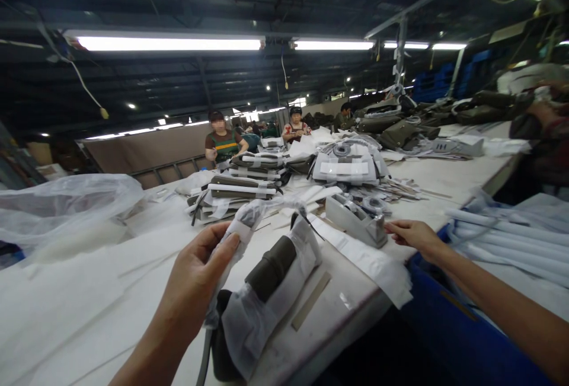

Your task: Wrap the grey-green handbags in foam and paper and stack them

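Left fingers (227, 251) grip a wrapped strap (250, 214) (right fingers (396, 227) at the tape dispenser (351, 220)).

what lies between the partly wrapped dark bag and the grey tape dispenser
In the head view, a white sheet lies between the dark bag and the grey tape dispenser.

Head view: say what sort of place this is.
Probably a factory packing area: stacks of partly wrapped bags lie on a long worktable, and rows of tube lights hang overhead.
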Action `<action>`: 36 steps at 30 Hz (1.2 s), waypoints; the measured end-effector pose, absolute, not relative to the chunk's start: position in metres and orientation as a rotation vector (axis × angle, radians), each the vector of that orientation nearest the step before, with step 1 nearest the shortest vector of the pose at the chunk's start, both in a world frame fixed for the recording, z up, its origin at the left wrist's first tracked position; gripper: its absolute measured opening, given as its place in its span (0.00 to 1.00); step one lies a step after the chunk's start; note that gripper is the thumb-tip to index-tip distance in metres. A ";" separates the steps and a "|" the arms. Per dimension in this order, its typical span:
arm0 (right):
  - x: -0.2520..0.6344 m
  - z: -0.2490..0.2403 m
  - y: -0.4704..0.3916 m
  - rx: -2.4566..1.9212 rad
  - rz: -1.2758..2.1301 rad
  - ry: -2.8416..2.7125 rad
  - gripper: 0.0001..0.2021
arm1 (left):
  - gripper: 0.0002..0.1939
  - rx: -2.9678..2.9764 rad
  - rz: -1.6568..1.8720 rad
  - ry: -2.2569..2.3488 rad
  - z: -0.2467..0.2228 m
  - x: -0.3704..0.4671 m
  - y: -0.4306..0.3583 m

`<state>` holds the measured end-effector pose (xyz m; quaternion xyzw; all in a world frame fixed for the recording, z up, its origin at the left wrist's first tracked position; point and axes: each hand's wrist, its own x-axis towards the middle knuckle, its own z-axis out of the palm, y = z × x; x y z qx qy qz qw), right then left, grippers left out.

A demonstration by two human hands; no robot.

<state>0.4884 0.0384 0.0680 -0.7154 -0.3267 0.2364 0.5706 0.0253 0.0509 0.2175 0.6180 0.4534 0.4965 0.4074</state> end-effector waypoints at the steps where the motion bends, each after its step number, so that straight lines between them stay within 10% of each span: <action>1: 0.487 0.066 0.039 -1.685 0.582 -0.752 0.10 | 0.28 1.554 1.248 1.141 0.218 0.025 0.051; 15: 0.320 0.149 0.004 -1.229 0.688 -1.189 0.21 | 0.19 1.711 1.310 1.029 0.213 0.030 0.048; 21: 0.215 0.208 -0.004 -0.800 0.893 -1.333 0.47 | 0.16 1.852 1.358 1.053 0.212 0.034 0.035; 36: 0.199 0.193 0.019 -1.051 0.660 -1.391 0.46 | 0.15 1.829 1.336 0.923 0.216 0.031 0.025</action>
